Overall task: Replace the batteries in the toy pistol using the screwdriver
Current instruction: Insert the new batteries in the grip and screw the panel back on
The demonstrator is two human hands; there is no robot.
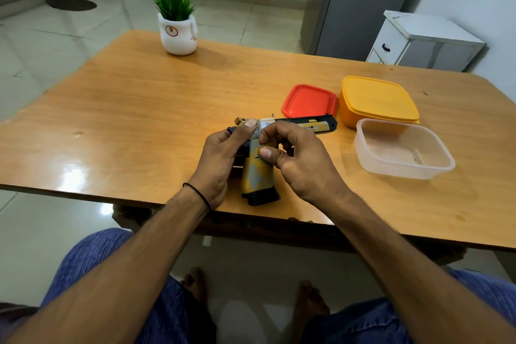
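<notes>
both hands clamped on the toy pistol, barrel running right

starting at the bottom of the frame, blue-clad knees are showing under two forearms that are reaching up to the near edge of the table. just above that edge, near the middle of the frame, the toy pistol is either hovering just over the wood or resting on it; i am not managing to tell which. its handle is pointing down the frame toward me, black base lowest. its long barrel is running off to the right, ending just below the red lid.

the left hand is curling round the back end of the gun, thumb lying along the top. the right hand is pinching the top of the handle, where it meets the barrel, between thumb and curled fingers. so both hands are closing on the pistol and neither is free. they are sitting equally near it, left on the rear, right on the middle.

i am guessing the battery door is on the handle, below the right hand's pinch, but i am not seeing a door or a screw. i am not finding the screwdriver in view either, so one hand is going to have to let go to fetch it.

further right, an open clear tub is sitting just beside a lidded orange box. a potted plant is standing at the far edge, upper middle of the frame.
</notes>
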